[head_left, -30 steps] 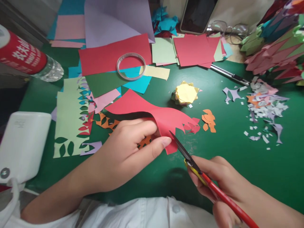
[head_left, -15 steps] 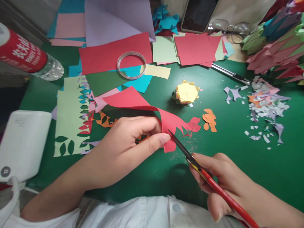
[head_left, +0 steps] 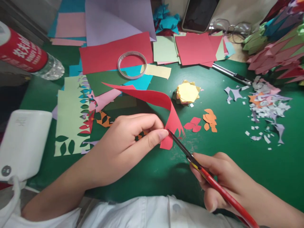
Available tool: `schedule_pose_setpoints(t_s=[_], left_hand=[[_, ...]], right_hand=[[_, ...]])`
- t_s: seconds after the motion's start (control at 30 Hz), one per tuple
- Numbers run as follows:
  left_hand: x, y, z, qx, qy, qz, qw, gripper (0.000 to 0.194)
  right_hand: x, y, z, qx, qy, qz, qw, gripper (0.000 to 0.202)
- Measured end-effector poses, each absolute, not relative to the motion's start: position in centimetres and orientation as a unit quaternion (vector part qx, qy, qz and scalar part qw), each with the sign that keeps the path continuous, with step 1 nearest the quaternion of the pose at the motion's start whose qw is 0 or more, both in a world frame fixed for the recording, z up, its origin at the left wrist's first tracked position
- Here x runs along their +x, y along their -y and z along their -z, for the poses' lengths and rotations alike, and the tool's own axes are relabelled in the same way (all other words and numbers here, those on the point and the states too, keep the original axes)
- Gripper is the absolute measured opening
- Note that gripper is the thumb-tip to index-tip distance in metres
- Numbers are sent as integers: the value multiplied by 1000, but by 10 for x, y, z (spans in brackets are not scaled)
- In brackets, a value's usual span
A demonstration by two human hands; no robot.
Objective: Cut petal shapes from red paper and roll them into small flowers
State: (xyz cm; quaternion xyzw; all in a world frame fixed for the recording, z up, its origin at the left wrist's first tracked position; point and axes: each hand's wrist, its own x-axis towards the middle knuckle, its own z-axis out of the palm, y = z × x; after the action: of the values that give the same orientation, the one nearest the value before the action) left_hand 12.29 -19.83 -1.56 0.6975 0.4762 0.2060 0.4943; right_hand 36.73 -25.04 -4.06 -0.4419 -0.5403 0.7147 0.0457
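Note:
My left hand (head_left: 133,145) pinches a sheet of red paper (head_left: 152,97) between thumb and fingers near its lower end. The sheet curls away to the left, and its right edge has jagged cuts. My right hand (head_left: 220,180) is closed around red-handled scissors (head_left: 218,186), whose dark blades meet the paper just beside my left thumb. Several small red leaf-shaped pieces (head_left: 193,124) lie right of the paper. Next to them is a little heap of orange leaf-shaped pieces (head_left: 210,120). A yellow folded-paper piece (head_left: 188,92) sits behind.
A tape roll (head_left: 132,65) rests on coloured sheets at the back. Light green paper (head_left: 71,117) with leaf-shaped holes lies left, beside a white power bank (head_left: 26,142) and a bottle (head_left: 28,53). Paper scraps (head_left: 270,101), a utility knife (head_left: 231,73), glasses (head_left: 230,28) and a phone (head_left: 199,14) are at right and back.
The red sheet has turned and curled more upright, its cut edge shifting left. My left thumb has moved slightly left. The scissors stay nearly in place, with my right thumb shifted a little.

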Motion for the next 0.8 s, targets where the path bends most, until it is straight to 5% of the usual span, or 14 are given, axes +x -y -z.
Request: schedule_pose_setpoints(t_s=[0.8], left_hand=[[127, 201, 20, 682, -482, -227, 501, 29]], right_hand=[[368, 249, 33, -416, 558, -718, 10, 66]])
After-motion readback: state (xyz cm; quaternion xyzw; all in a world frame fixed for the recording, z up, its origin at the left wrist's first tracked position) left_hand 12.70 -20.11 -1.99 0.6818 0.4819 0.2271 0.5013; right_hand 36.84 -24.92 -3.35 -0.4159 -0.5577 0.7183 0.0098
